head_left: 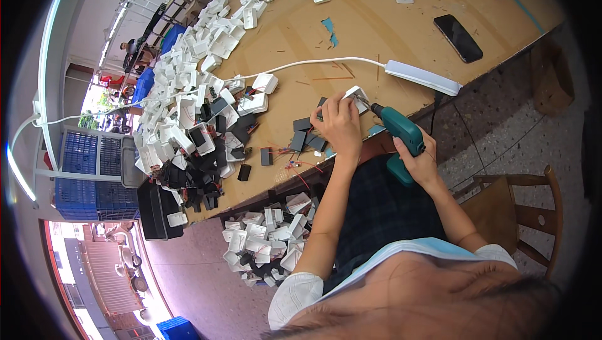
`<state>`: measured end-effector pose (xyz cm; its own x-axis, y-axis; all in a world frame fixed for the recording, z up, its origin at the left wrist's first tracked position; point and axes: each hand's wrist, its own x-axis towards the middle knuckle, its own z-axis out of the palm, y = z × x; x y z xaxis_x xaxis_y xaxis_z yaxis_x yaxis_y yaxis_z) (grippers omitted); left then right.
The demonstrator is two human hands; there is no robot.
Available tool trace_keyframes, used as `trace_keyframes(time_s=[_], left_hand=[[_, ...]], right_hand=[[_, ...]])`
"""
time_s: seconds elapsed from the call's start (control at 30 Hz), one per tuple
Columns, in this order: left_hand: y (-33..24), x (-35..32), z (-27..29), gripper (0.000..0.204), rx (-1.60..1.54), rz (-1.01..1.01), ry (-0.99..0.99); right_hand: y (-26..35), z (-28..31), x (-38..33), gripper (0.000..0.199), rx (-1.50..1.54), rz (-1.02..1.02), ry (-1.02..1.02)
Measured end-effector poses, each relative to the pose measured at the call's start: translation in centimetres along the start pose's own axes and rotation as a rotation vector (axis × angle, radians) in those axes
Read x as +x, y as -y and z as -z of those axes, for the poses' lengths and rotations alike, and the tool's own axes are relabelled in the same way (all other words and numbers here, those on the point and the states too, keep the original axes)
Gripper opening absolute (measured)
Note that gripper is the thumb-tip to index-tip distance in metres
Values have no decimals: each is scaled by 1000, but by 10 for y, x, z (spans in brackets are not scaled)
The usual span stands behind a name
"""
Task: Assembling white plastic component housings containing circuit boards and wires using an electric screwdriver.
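My right hand (420, 162) is wrapped around the grip of a green power screwdriver (401, 128), whose tip points left. Under the fingers of my left hand (340, 128) a small white plastic case (356, 97) is held near the table's front edge. The screwdriver's bit reaches the case's open side; whether it touches a screw is too small to tell. Beside my left hand lie several small black boxes (301, 125), some with thin red wires. Part of the case is hidden by my left fingers.
White cases (222, 44) and black boxes with wires heap along the cardboard-covered table's (276, 45) left and far sides. A white power strip (421, 77) with its cable and a phone (458, 38) lie right. Below stands a container of white cases (266, 236); a wooden chair (517, 214) is right.
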<state>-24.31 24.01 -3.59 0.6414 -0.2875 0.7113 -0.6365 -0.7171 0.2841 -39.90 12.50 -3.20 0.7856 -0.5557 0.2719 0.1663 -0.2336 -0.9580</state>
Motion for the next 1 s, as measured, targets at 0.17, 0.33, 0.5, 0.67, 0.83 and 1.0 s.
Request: trace_keyframes(time_s=[0.17, 0.33, 0.5, 0.67, 0.83, 1.0], left_hand=[[-1, -1, -2, 8, 29, -8, -23], [0, -2, -4, 9, 41, -11, -60], [0, -3, -5, 9, 32, -12, -70], [-1, -1, -4, 9, 36, -11, -59], [0, -2, -5, 10, 52, -22, -63], [-2, -1, -5, 10, 61, -28, -70]], right_hand=[[3, 0, 0, 21, -10, -11, -3], [5, -1, -1, 22, -19, -29, -3], [0, 0, -2, 24, 21, -70, -6], [1, -1, -3, 26, 62, -170, -2], [-1, -2, -4, 28, 77, -162, -22], [-2, -2, -5, 28, 79, -165, -24]])
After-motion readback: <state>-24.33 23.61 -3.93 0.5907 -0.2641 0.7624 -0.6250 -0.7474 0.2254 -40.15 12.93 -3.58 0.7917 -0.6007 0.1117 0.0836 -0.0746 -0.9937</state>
